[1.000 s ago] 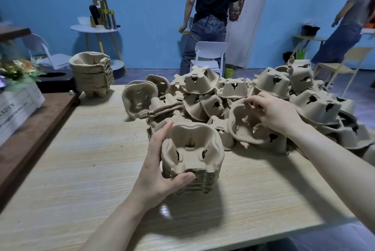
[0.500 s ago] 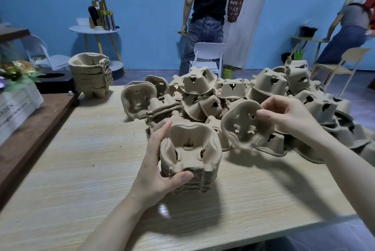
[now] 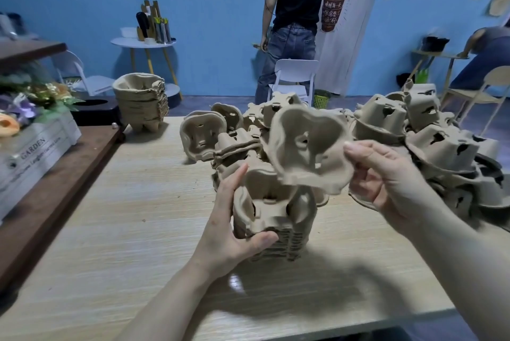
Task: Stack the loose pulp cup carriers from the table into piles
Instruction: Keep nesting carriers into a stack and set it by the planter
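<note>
Change: right hand (image 3: 386, 175) has lifted a single carrier (image 3: 309, 150) out of the heap since a second ago.
Far left: finished pile (image 3: 142, 102) stands on the table (image 3: 124, 230).
Left hand (image 3: 234, 230): fingers and thumb grip the growing stack (image 3: 273, 219).
Centre: lifted carrier, tilted, hangs above that stack, pinched at its edge.
Right: loose heap (image 3: 414, 142) lies behind.

Brown pulp-carrier stack (image 3: 273, 219) sits mid light wooden table (image 3: 132, 230) — loose moulded-pulp carrier heap (image 3: 414, 142) behind and right, second nested pulp pile (image 3: 142, 103) at far-left corner, dark wooden side shelf (image 3: 41, 183) left.
</note>
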Tool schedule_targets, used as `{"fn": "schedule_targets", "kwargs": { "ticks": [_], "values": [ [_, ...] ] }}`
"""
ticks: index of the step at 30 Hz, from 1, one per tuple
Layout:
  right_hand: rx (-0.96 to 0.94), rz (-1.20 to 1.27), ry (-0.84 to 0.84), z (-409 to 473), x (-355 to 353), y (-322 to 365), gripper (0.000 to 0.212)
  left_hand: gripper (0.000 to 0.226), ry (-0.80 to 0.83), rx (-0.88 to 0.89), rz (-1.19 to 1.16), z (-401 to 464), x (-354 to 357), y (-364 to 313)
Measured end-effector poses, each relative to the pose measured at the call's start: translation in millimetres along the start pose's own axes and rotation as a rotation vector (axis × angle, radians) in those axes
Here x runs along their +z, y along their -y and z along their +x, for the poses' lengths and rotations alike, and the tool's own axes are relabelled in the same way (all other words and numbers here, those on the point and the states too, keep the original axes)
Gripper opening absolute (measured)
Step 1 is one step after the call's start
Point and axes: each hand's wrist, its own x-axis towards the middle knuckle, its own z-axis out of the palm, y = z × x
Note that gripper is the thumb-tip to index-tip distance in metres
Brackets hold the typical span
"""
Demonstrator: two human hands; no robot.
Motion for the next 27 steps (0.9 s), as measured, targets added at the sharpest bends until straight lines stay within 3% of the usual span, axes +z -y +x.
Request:
{"fn": "schedule_targets", "kwargs": {
  "ticks": [5, 11, 16, 27],
  "values": [
    [0.126, 0.018, 0.057, -6, 19, -15, 0.011, 0.097, -0.025, -0.051, -0.037, -1, -1, 3],
    [0.175, -0.046, 0.054, -5, 21, -21, 0.030, 0.126, -0.005, -0.088, -0.092, -1, 2, 3],
    [0.173, -0.092, 0.014, -5, 17, -30, 0.047, 0.123, -0.008, -0.094, -0.089, -1, 0, 4],
    [0.117, -0.233, 0.007, -13, 12, -42, 0.045, 0.123, 0.022, -0.059, -0.102, -1, 2, -2]
  ]
}}
